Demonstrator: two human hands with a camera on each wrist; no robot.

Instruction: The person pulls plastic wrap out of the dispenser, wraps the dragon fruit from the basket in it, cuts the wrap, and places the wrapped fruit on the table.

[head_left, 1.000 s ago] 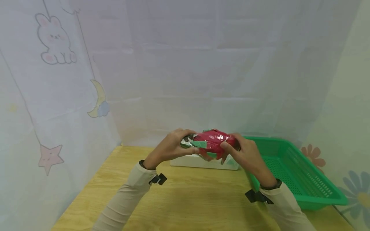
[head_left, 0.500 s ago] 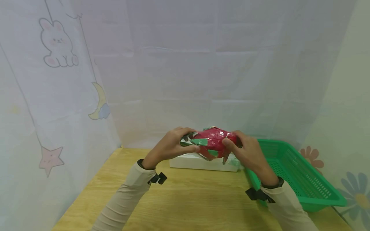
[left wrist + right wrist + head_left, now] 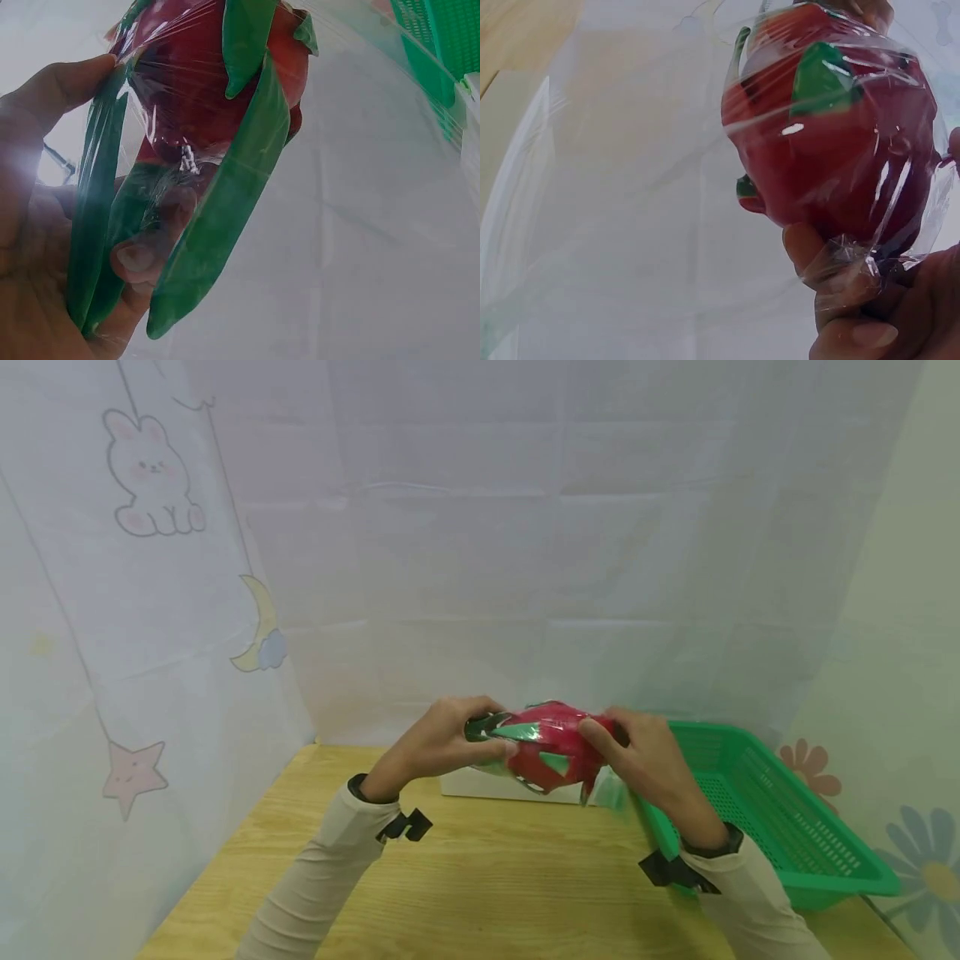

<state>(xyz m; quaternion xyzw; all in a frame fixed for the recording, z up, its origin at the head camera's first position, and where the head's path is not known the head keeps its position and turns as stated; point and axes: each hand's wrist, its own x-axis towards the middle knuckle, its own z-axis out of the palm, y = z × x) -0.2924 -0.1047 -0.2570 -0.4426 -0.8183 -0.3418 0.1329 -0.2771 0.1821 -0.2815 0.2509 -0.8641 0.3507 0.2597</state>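
Clearly, left grip [image 3: 442, 739], right grip [image 3: 649, 760] grasping opposite ends of red dragon fruit [image 3: 555, 739], clear film [image 3: 885, 180] around.

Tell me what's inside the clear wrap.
Through the wrap you can see a red fruit with green flaps. The left grip and right grip partly cover its ends, so those covered parts can't be seen.

Fingers [image 3: 597, 735] grip a shiny red object [image 3: 557, 739] — green basket [image 3: 832, 883] nearby.
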